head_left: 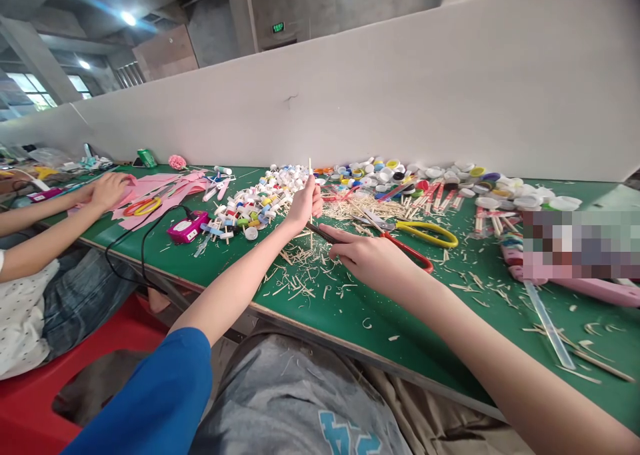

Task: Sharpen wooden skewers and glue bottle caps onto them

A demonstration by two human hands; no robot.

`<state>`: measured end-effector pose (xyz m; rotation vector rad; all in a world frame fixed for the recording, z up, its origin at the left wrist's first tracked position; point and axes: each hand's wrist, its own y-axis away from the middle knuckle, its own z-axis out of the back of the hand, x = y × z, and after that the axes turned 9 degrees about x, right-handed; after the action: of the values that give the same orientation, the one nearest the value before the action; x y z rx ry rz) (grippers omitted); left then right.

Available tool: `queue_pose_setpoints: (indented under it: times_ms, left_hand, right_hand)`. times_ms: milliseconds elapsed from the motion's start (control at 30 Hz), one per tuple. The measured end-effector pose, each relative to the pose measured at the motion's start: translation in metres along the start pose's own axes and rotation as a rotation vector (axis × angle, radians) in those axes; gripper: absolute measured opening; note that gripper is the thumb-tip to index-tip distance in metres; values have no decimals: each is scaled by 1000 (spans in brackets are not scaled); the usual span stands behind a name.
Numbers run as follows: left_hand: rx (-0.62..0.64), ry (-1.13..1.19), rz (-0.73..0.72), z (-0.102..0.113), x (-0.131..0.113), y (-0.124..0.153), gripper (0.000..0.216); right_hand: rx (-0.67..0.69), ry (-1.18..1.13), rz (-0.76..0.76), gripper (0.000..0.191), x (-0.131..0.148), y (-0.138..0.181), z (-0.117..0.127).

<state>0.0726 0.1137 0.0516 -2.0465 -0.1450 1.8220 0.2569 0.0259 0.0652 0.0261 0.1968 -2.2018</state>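
My left hand (304,204) is closed around a thin wooden stick (310,164), held upright with its ends showing above and below the fist. A dark slim tool (321,233) is gripped in my right hand (359,252). Its tip reaches the stick just under my left hand; whether it is a knife or a file I cannot make out. Pale wood shavings (305,275) lie scattered on the green table (415,335) below. Right behind my right hand are scissors with yellow handles (431,234) and a red-handled tool (410,254).
Bottle caps (390,173) and small cap-and-stick pieces (260,198) are heaped along the white partition (350,102). A pink glue gun (575,282) lies at right. A magenta box (187,228) trails a black cable. At left, a co-worker's hands (107,190) touch pink sheets.
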Motion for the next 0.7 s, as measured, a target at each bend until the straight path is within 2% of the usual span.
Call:
queue_pose_setpoints:
  times_ms: [200, 433, 700]
  left_hand:
    - [-14, -23, 19, -1, 0, 0, 60]
    - [-55, -10, 5, 1, 0, 0, 61]
    - [-60, -63, -6, 2, 3, -1, 60]
  right_hand:
    - [4, -30, -25, 31, 4, 1, 0]
    - [117, -253, -15, 29, 3, 7, -5]
    - [114, -227, -33, 29, 0, 13, 0]
